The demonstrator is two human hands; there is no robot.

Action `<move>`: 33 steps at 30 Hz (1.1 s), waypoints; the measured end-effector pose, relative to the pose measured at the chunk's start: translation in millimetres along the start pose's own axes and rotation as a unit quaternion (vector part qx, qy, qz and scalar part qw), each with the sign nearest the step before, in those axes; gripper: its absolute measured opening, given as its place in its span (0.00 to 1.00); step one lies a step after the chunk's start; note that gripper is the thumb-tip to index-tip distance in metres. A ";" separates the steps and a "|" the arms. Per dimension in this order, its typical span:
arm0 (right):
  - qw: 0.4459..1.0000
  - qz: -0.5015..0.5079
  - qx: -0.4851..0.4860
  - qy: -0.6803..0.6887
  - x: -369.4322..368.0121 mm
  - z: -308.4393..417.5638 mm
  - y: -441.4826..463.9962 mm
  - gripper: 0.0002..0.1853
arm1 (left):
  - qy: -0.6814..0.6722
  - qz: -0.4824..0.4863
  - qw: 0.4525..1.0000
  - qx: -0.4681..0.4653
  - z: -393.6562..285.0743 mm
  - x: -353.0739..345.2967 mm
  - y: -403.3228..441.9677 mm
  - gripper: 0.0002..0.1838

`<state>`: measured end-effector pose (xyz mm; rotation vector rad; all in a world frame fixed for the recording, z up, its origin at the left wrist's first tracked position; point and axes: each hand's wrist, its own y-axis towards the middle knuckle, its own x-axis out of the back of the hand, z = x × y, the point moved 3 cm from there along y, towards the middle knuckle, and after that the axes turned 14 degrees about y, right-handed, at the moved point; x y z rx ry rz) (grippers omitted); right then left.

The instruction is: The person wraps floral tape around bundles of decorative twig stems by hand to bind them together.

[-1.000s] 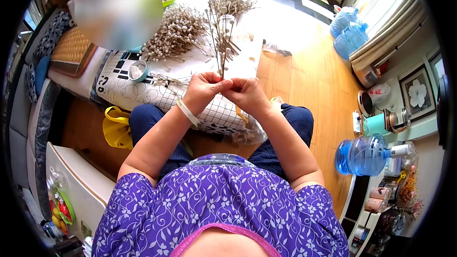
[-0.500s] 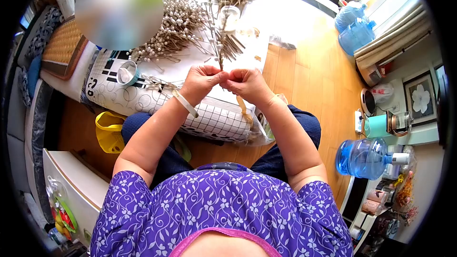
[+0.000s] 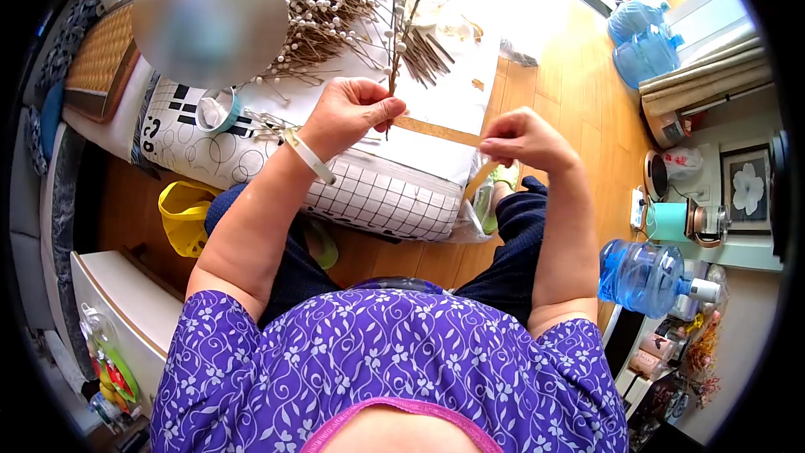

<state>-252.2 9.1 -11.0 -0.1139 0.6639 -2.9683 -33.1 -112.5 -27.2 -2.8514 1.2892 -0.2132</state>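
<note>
My left hand (image 3: 345,115) is pinched around the lower end of an upright branch with white buds (image 3: 395,44), above the near edge of the table. A brown strip of floral tape (image 3: 438,129) runs right from the stem to my right hand (image 3: 530,141). My right fingers are closed on the tape, and a loose tail hangs below them. Past my left hand lies a large pile of white-budded branches (image 3: 323,13). Several cut brown stems (image 3: 426,57) lie beside a clear round tub (image 3: 426,2).
A blue-rimmed tub (image 3: 218,109) stands left of my left hand on the patterned cloth (image 3: 381,205). A yellow bag (image 3: 183,216) is on the floor at left. Large blue water bottles (image 3: 641,277) stand at right. A blurred circle covers the upper left.
My right hand has moved right, away from the left, drawing the tape out into a stretched strip. My left hand keeps hold of the branch, slightly higher in view.
</note>
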 end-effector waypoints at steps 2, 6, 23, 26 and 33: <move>0.998 -0.046 -0.030 -0.015 27.4 -18.2 -9.4 0.07 | 0.000 -0.004 1.000 -0.003 -1.2 2.0 -2.7 0.09; 0.992 -0.106 -0.042 -0.053 54.8 -33.6 -36.1 0.05 | 0.021 -0.009 0.999 -0.030 -10.1 7.4 -9.1 0.07; 0.959 0.090 0.141 0.231 -81.1 2.8 28.7 0.15 | 0.067 0.046 0.996 0.021 2.3 -28.7 -17.7 0.08; 0.985 0.002 0.113 0.133 -80.7 4.0 35.4 0.09 | 0.106 -0.002 0.994 0.006 -2.6 -17.2 -17.5 0.08; 0.980 -0.044 0.166 0.100 -87.4 2.3 41.3 0.07 | 0.106 -0.014 0.994 -0.013 -0.5 -9.1 -8.6 0.09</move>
